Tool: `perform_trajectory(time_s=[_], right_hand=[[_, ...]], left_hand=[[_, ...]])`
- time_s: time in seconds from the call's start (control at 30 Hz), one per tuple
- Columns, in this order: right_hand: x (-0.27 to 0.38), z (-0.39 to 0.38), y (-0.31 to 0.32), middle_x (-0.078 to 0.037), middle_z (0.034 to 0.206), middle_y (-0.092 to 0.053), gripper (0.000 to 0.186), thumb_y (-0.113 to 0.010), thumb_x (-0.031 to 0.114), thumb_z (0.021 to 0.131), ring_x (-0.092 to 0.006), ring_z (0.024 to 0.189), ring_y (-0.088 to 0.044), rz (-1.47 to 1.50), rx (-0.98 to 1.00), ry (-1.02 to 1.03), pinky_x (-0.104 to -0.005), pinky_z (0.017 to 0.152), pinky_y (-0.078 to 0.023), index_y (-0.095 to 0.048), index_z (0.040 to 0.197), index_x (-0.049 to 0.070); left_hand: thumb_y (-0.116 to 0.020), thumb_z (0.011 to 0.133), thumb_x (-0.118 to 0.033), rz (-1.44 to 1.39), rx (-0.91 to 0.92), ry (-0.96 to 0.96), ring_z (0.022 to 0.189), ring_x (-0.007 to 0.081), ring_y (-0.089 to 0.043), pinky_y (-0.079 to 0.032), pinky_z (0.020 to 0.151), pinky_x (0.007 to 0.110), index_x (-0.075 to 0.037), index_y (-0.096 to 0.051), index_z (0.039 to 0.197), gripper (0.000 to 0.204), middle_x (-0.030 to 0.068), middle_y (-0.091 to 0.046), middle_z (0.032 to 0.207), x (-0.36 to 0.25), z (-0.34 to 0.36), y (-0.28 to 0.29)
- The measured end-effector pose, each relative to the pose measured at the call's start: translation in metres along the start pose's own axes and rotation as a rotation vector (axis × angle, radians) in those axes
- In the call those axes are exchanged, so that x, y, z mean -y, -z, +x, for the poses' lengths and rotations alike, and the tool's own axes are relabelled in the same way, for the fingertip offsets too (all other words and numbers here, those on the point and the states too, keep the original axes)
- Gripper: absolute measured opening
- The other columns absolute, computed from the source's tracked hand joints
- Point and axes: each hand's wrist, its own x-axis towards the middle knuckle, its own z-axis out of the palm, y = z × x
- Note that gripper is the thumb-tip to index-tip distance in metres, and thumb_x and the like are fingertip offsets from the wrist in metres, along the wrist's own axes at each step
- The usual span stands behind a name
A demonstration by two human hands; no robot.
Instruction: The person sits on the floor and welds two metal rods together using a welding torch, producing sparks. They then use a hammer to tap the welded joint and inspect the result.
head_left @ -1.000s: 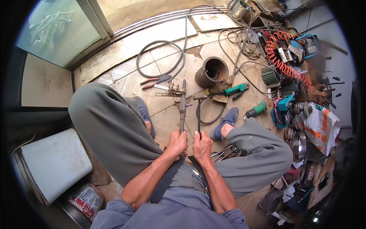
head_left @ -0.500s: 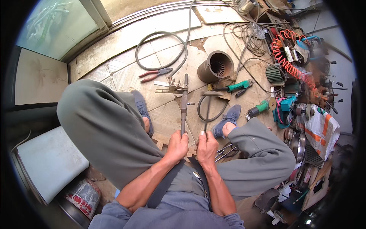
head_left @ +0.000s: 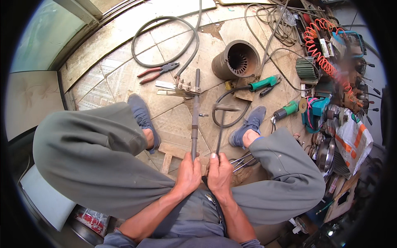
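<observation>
My left hand (head_left: 189,175) is closed around the lower end of a grey metal shaft (head_left: 195,111), which points away from me and has a small side fitting partway up. Near its far end, a metal cable clamp (head_left: 188,87) sits against the shaft. My right hand (head_left: 220,174) grips the thin handle of a chipping hammer (head_left: 221,128), its narrow head lying crosswise just right of the shaft. The two hands are side by side between my knees. Beyond them a hollow brown metal cylinder (head_left: 223,62) stands on the tiles, with slots showing inside.
Red-handled pliers (head_left: 157,73) lie left of the clamp, near a looped black cable (head_left: 134,49). At right are a green electrode holder (head_left: 264,82), a green angle grinder (head_left: 286,110) and crowded tools with an orange coiled hose (head_left: 318,49). My shoes (head_left: 144,118) flank the work.
My view has shifted and come closer to the floor. Both hands keep their grips and sit slightly closer together. The hammer head, blurred before, is now lower beside the shaft.
</observation>
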Motion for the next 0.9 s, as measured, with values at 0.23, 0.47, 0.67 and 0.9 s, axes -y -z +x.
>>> perform_trajectory(time_s=[0.23,0.47,0.67,0.9], right_hand=[[-0.003,0.003,-0.002,-0.005,0.058,-0.058,0.036,-0.055,0.025,0.103,-0.0117,0.048,-0.054,0.044,-0.042,0.121,-0.0311,0.046,-0.042,-0.055,0.078,-0.001],[0.011,0.005,0.004,-0.018,0.061,-0.057,0.029,-0.057,0.022,0.101,-0.0313,0.056,-0.058,-0.015,0.04,0.049,-0.0419,0.054,-0.044,-0.057,0.084,-0.002],[0.006,0.014,0.003,-0.02,0.062,-0.057,0.025,-0.059,0.019,0.1,-0.0369,0.056,-0.059,-0.018,0.192,-0.116,-0.0449,0.054,-0.044,-0.058,0.086,-0.002],[0.0,0.017,0.0,-0.021,0.063,-0.058,0.024,-0.059,0.019,0.099,-0.0384,0.058,-0.061,-0.092,0.183,-0.095,-0.0453,0.056,-0.045,-0.059,0.088,-0.003]], left_hand=[[-0.051,0.1,-0.015,-0.028,0.079,0.191,0.068,0.0383,-0.066,-0.049,0.062,0.047,0.005,-0.057,0.117,0.027,0.0249,-0.064,0.077,-0.009,0.001,0.004],[-0.051,0.101,-0.015,-0.043,0.073,0.171,0.069,0.0372,-0.066,-0.05,0.063,0.045,0.006,-0.057,0.117,0.027,0.0237,-0.064,0.077,-0.009,0.001,0.004],[-0.051,0.101,-0.016,-0.047,0.074,0.224,0.071,0.037,-0.066,-0.05,0.065,0.045,0.005,-0.057,0.117,0.027,0.0234,-0.064,0.078,-0.007,-0.002,0.005],[-0.052,0.101,-0.015,-0.075,0.076,0.215,0.068,0.0308,-0.065,-0.049,0.063,0.044,0.005,-0.058,0.116,0.025,0.0194,-0.064,0.075,-0.009,0.002,0.007]])
